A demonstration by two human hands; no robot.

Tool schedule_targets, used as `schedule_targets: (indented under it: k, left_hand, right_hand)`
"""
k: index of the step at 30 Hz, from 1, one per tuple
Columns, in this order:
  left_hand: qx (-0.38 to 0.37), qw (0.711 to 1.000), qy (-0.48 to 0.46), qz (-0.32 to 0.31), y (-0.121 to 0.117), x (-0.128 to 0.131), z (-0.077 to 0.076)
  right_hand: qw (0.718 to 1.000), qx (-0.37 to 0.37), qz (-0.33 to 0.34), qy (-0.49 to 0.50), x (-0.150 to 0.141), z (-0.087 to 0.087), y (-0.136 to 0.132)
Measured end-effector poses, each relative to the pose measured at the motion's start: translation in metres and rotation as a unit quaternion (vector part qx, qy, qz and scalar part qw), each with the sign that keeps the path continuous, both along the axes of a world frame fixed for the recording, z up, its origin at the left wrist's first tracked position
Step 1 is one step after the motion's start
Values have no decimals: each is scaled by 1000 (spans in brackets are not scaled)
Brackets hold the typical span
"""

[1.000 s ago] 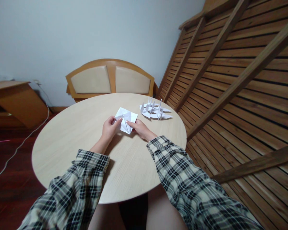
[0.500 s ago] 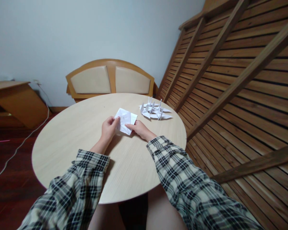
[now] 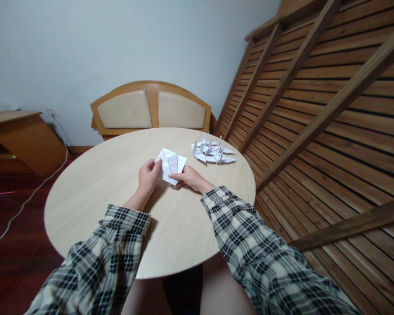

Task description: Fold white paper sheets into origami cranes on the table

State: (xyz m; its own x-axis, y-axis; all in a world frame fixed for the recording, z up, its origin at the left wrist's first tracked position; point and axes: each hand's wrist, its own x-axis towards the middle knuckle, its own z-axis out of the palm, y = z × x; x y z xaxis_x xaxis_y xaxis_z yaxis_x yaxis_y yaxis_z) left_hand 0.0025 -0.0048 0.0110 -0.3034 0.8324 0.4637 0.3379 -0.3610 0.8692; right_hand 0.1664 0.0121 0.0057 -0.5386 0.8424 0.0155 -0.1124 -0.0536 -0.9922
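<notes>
A folded square of white paper [image 3: 172,164] is held just above the round table [image 3: 118,175], one corner pointing away from me. My left hand [image 3: 149,173] pinches its left corner, thumb on top. My right hand [image 3: 190,177] grips the lower right edge, the thumb lying across the paper and the fingers beneath it. A narrow folded flap shows on the paper's upper face. Several white origami cranes [image 3: 213,151] stand close together beyond my right hand.
A wooden headboard [image 3: 154,105] with cream panels stands behind the table. Slatted wooden boards [image 3: 331,109] lean along the right side. At the left are a wooden desk [image 3: 22,140] and a white cable [image 3: 29,197] on the dark red floor.
The flap on the paper has narrowed, its right part drawn inward. My right thumb has shifted slightly left and down across the paper. The cranes have not moved.
</notes>
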Motion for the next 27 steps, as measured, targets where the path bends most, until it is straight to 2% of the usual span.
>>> schedule_targets:
  k: [5, 9, 14, 20, 27]
  left_hand:
    - [12, 998, -48, -50, 3, 1, -5]
    - [-15, 992, -85, -91, 6, 0, -12]
    - [-7, 995, -71, -63, 6, 0, -11]
    - [20, 998, -52, -14, 5, -1, -10]
    - [45, 997, -51, -30, 5, -1, -10]
  right_hand:
    - [999, 33, -32, 3, 1, -3, 3]
    - [997, 49, -56, -6, 2, 0, 4]
    - [998, 35, -41, -12, 2, 2, 2]
    - [1000, 19, 14, 6, 3, 3, 0]
    - [998, 55, -2, -29, 4, 1, 3]
